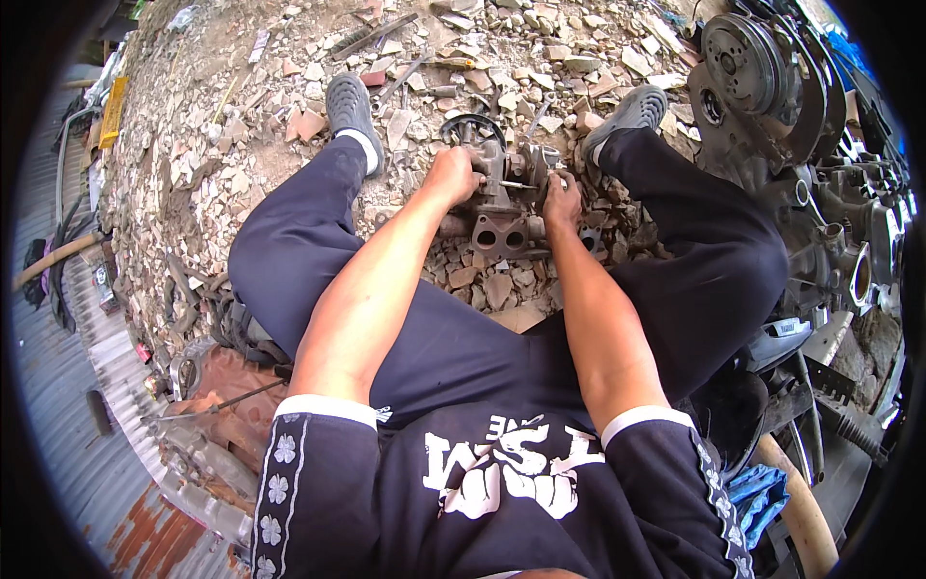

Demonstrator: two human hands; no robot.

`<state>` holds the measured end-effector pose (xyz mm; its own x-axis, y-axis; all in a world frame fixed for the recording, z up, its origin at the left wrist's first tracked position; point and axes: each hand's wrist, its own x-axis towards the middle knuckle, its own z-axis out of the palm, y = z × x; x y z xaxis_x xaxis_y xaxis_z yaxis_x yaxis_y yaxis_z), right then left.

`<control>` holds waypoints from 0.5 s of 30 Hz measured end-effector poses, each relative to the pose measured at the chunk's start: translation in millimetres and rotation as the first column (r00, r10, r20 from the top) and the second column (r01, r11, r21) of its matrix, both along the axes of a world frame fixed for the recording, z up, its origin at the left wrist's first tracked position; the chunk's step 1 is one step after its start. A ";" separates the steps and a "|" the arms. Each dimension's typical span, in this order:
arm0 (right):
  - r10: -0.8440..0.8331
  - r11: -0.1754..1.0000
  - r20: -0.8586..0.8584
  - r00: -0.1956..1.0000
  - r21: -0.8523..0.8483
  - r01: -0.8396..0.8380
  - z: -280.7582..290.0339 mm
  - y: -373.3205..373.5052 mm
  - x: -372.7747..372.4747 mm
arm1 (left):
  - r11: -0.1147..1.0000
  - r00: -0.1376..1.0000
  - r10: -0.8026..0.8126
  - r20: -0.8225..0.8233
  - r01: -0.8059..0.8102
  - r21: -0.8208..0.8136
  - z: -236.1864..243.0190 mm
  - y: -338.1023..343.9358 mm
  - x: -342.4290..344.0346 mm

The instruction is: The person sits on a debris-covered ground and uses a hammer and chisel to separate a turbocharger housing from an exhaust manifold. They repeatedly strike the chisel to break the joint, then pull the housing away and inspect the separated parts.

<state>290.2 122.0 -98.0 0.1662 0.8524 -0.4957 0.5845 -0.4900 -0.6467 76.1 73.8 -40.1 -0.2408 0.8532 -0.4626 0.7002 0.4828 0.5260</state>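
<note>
Between my legs, on the rubble, lies a greasy metal engine part that looks like a turbocharger [495,198]. A flange with two round ports [499,234] is on its near side, and a dark round ring [473,125] is at its far left. My left hand [451,178] is closed on its left side, the fingertips partly hidden. On its right side, my right hand [562,203] grips with bent fingers beside a rounded housing. A thin bright metal rod [516,184] spans the part between my hands; whether either hand holds it, I cannot tell.
Broken stone and tile [289,125] cover the ground. At the right, a large pulley [743,63] and several metal castings [839,241] are piled up. Corrugated metal sheeting [87,415] runs along the left, near a rusty brown casting [231,386]. A blue plastic sheet [759,495] lies at lower right.
</note>
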 end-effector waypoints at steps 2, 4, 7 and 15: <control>0.008 1.000 0.003 1.000 0.029 -0.008 -1.5 0.4 3.1 | 1.000 0.999 -0.026 0.034 0.026 -0.002 2.3 2.8 0.2; 0.007 0.998 0.002 1.000 0.057 -0.007 -0.6 -2.3 2.3 | 0.999 0.999 -0.021 0.049 0.022 -0.032 5.9 4.4 1.7; 0.015 0.997 -0.068 0.998 0.082 -0.009 8.3 -3.4 -0.3 | 0.999 0.998 -0.032 0.052 0.033 -0.006 3.1 3.7 0.6; 0.044 0.987 -0.074 0.996 0.155 -0.032 19.2 -2.9 -8.2 | 0.999 0.999 -0.049 0.017 0.049 -0.010 -22.9 4.9 -4.8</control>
